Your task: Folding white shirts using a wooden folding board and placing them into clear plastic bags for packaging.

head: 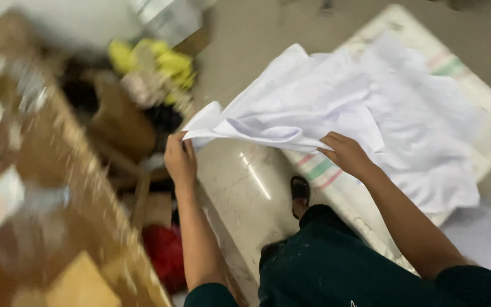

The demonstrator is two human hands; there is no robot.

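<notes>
A large white cloth (336, 102) lies spread over a padded board with a striped cover (319, 170) and is lifted at its near edge. My left hand (180, 159) grips the cloth's left corner, raised off the board. My right hand (345, 153) pinches the cloth's near edge further right. The fabric folds and sags between the two hands. My dark green sleeves and clothing (336, 267) fill the bottom of the view, with a sandalled foot (299, 193) on the floor below the cloth.
A blurred brown wooden surface (46, 187) with scattered items runs along the left. Yellow and dark cloth pieces (154, 68) are piled behind it, a red bundle (166, 253) lies low beside it. Pale polished floor (240, 182) shows in the middle. More white fabric (484, 233) lies at right.
</notes>
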